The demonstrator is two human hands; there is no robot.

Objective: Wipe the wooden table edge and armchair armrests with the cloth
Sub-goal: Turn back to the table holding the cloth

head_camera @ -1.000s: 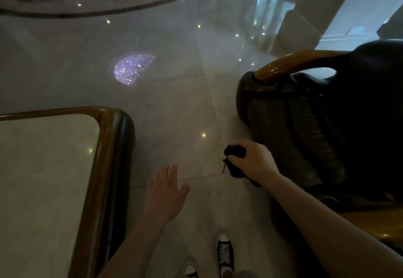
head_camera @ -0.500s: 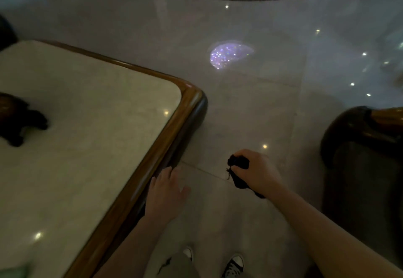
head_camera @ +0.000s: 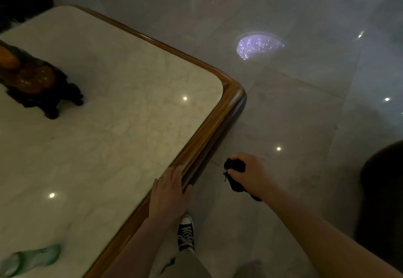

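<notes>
Beside table edge (head_camera: 205, 138), right hand (head_camera: 250, 175) apparently fists cloth (head_camera: 235, 168).

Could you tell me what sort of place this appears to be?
Probably a hotel lobby or similar lounge: a glossy stone floor reflecting ceiling lights, a marble-topped table with a wooden edge, and a dark carved ornament displayed on it.

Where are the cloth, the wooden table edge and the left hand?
cloth (head_camera: 235, 166): head view, bunched part above the right fist.
wooden table edge (head_camera: 231, 94): head view, rounded corner of the rim.
left hand (head_camera: 169, 194): head view, back of the hand.
</notes>
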